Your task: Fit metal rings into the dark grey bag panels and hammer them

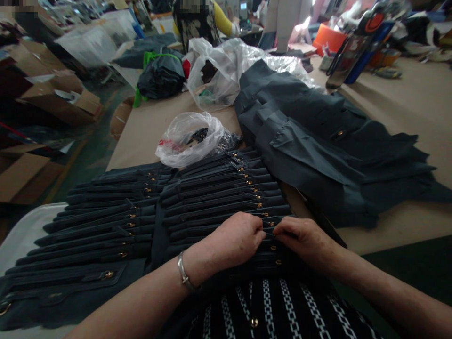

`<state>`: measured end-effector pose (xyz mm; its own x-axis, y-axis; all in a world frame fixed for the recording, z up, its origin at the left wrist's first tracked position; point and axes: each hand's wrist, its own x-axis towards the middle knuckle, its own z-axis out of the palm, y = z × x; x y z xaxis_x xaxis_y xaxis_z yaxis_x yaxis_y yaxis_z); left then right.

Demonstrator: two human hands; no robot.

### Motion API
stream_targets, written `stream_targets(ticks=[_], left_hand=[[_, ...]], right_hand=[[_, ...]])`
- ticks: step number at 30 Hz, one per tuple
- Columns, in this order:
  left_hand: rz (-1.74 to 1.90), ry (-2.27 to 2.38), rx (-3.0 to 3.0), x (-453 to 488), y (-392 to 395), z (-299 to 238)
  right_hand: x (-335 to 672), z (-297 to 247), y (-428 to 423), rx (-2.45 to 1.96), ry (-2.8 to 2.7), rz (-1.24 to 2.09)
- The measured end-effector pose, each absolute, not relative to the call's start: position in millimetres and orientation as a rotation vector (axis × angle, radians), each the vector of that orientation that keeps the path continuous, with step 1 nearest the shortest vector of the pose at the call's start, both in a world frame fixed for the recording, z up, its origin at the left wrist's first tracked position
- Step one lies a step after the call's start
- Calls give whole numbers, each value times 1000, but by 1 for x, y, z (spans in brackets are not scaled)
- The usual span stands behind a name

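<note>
A row of dark fabric pieces with zippers (212,195) lies overlapped in front of me, each with a small gold zipper slider (259,205) near its right end. My left hand (242,235) rests over the nearer pieces, thumb and fingertips pinched together. Close to its right, my right hand (305,238) is closed too, its fingertips at a gold slider. Between the fingertips is a zipper pull, mostly hidden by them. To the left lies a second overlapped row of zippered pieces (102,221), the nearest showing a whole zippered pocket.
A clear plastic bag (192,139) with small dark parts sits behind the rows. Dark fabric panels (307,127) are heaped at the right. Farther back are a larger plastic bag (219,70), an orange container (328,37) and a person (197,23). Cardboard boxes (60,89) stand on the left.
</note>
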<state>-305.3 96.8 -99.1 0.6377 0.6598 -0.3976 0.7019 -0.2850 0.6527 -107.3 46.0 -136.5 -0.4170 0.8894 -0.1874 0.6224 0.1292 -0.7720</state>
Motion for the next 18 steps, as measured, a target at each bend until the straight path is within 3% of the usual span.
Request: stream_targets(ticks=[13, 18], left_hand=[[-214, 1118, 2263, -300, 92, -102], [-270, 1155, 2277, -301, 92, -102]], right_hand=[[-114, -141, 48, -1593, -2515, 770], [-119, -137, 55, -1640, -2499, 831]])
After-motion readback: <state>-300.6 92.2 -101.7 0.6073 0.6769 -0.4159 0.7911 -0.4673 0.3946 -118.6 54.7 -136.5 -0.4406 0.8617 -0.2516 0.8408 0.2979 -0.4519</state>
